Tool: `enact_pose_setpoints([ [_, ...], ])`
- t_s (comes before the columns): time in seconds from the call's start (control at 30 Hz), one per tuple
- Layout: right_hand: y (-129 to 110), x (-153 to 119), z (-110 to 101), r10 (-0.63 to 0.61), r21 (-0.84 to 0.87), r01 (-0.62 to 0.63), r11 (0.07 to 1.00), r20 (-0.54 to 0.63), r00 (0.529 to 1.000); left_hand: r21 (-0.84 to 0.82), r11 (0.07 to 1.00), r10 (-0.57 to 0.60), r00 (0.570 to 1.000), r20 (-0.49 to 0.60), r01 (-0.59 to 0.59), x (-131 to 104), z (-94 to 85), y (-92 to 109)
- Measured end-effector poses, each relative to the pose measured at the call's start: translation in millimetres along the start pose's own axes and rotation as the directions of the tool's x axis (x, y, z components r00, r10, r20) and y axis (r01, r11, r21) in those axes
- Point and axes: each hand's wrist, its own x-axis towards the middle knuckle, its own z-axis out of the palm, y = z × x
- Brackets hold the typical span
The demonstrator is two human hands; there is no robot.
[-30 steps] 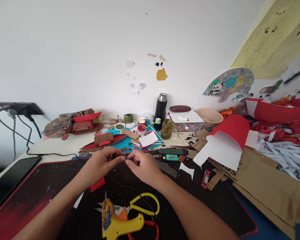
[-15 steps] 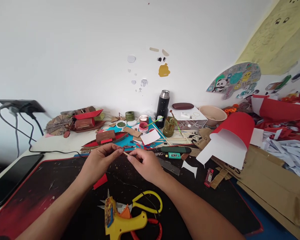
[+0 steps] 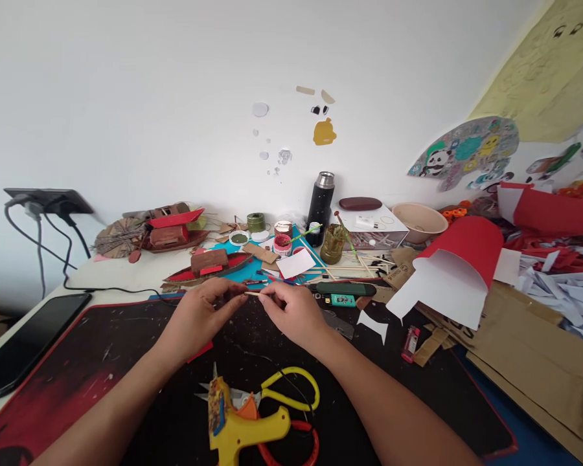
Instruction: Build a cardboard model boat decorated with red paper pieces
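Note:
Between my two hands is a short, thin, pale wooden stick (image 3: 253, 294), lying roughly level over the dark mat. My left hand (image 3: 208, 307) pinches its left end between thumb and fingers. The right end is pinched by my right hand (image 3: 292, 312). Behind the hands rests a small red and brown model boat (image 3: 208, 264). A bit of red corrugated card (image 3: 201, 353) shows partly under my left wrist. Below the hands lie a yellow glue gun (image 3: 245, 430) and scissors with yellow handles (image 3: 291, 388); red handles (image 3: 315, 446) show beside them.
Paint pots (image 3: 282, 244), a black thermos (image 3: 320, 200) and a jar (image 3: 332, 244) stand along the wall. A phone (image 3: 29, 343) lies at left. Rolled red paper (image 3: 471, 249), a lighter (image 3: 411, 343) and cardboard (image 3: 539, 362) are at right. A green utility knife (image 3: 344, 288) lies beyond my right hand.
The stick has turned from slanting to nearly level between my hands. Both hands keep their pinch. The whole view has shifted slightly.

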Motion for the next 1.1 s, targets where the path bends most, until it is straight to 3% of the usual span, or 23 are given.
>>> enact_pose_setpoints([
  [0.27, -0.4, -2.2, 3.1, -0.028, -0.061, 0.030, 0.998, 0.038, 0.999, 0.119, 0.987, 0.113, 0.994, -0.014, -0.110, -0.2, 3.2, -9.4],
  [0.67, -2.6, -2.9, 2.3, -0.014, -0.109, 0.022, 0.994, 0.071, 0.997, 0.136, 0.983, 0.123, 0.992, 0.034, -0.126, 2.3, 1.6, -6.3],
  [0.77, -1.3, 0.0, 1.0, 0.017, -0.027, -0.016, 1.000, 0.044, 0.999, 0.129, 0.990, 0.056, 0.998, 0.004, -0.057, 4.2, -1.3, -3.5],
  [0.9, -5.5, -1.6, -3.5, 0.094, 0.207, -0.090, 0.974, -0.011, 0.996, 0.073, 0.997, -0.026, 0.993, -0.119, 0.034, 6.5, -7.8, -2.7],
  [1.0, -19.3, -18.9, -12.6, 0.091, 0.177, -0.111, 0.978, 0.115, 0.989, 0.018, 0.995, -0.094, 0.982, -0.164, 0.098, 7.4, -13.8, -6.0],
  [1.1, -35.7, -48.6, -24.4, 0.072, 0.043, -0.091, 0.995, 0.319, 0.945, -0.037, 0.988, -0.156, 0.968, -0.196, 0.152, 7.7, -21.4, -9.3],
])
